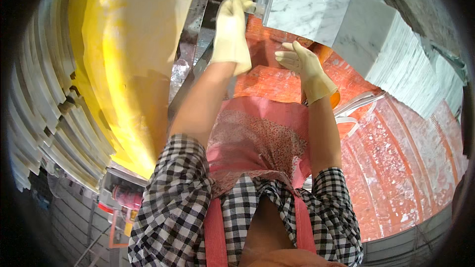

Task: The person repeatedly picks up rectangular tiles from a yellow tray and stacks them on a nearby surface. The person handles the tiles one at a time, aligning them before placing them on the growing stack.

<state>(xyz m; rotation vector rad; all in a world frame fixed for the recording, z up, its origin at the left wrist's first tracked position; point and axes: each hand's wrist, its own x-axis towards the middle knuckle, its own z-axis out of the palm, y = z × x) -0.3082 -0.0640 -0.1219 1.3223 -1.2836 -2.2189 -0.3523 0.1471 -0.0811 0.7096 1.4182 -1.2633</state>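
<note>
Overhead, white grey-veined marble slab [309, 5], left hand [231, 29] touching edge.

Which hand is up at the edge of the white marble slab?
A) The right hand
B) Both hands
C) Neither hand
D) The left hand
D: the gloved left hand has its fingers at the edge of the white marble slab, while the gloved right hand hangs open below it, touching nothing.

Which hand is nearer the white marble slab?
Left. The left hand grips the white marble slab at its edge; the right hand hovers open just below it.
</note>
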